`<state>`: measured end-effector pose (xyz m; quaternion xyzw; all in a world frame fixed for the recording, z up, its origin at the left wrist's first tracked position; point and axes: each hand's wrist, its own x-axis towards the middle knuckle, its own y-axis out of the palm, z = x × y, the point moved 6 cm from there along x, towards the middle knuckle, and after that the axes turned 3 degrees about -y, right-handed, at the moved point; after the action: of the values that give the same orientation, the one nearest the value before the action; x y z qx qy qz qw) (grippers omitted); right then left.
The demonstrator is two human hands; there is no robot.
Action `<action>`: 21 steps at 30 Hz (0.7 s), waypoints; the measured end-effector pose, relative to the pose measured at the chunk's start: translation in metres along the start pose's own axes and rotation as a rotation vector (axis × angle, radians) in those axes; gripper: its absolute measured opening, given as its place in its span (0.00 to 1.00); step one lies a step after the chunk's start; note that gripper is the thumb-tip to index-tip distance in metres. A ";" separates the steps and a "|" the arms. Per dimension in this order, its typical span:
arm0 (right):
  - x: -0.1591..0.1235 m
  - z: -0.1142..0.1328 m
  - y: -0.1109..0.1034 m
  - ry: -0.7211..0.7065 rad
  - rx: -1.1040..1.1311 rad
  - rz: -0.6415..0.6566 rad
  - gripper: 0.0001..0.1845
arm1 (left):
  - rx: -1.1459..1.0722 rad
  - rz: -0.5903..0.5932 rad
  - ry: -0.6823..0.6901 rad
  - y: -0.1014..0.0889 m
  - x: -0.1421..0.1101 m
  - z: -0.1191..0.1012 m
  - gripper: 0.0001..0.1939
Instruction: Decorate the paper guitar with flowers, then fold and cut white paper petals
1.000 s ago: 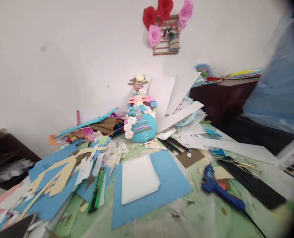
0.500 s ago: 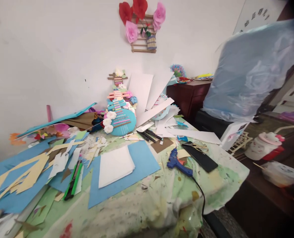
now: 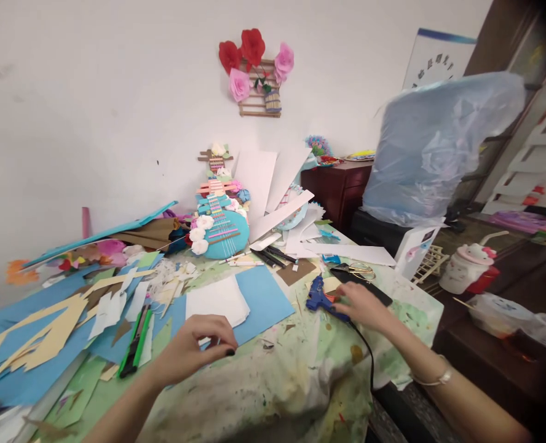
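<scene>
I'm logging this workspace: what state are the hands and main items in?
Blue plastic glue gun, corded; heat unclear
Bare left hand, fingers curled, nothing visibly held
Bare right hand, by glue gun; grip unclear
White rectangular paper stack, flat on blue paper
Green-black box cutter, lying down; blade unclear
White lidded cup, upright, straw inserted

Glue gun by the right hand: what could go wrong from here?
The cord runs to the edge of the table, so it might snag and drag the glue gun. The right hand is close to the gun and could knock it. The cutter lies among paper scraps and could be overlooked.
</scene>
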<state>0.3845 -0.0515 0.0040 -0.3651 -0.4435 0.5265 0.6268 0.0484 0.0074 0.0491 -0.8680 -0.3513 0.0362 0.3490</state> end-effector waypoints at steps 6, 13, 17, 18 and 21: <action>0.003 0.009 0.040 0.132 -0.142 -0.034 0.13 | -0.106 -0.409 -0.152 0.004 0.025 0.048 0.13; -0.024 0.013 0.014 0.042 0.090 -0.416 0.17 | 0.022 -0.541 -0.217 0.005 0.010 0.089 0.13; -0.040 -0.024 -0.009 0.193 0.231 -0.590 0.19 | 0.124 -0.485 -0.160 0.012 0.015 0.083 0.11; -0.043 -0.038 -0.015 0.242 0.205 -0.624 0.21 | 0.151 -0.465 -0.142 0.015 0.016 0.081 0.11; -0.050 -0.088 -0.030 0.419 0.070 -0.665 0.25 | 0.208 -0.411 -0.110 0.022 0.019 0.077 0.11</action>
<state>0.4751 -0.1048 -0.0068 -0.2794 -0.3819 0.2238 0.8521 0.0516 0.0530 -0.0194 -0.7344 -0.5334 0.0475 0.4170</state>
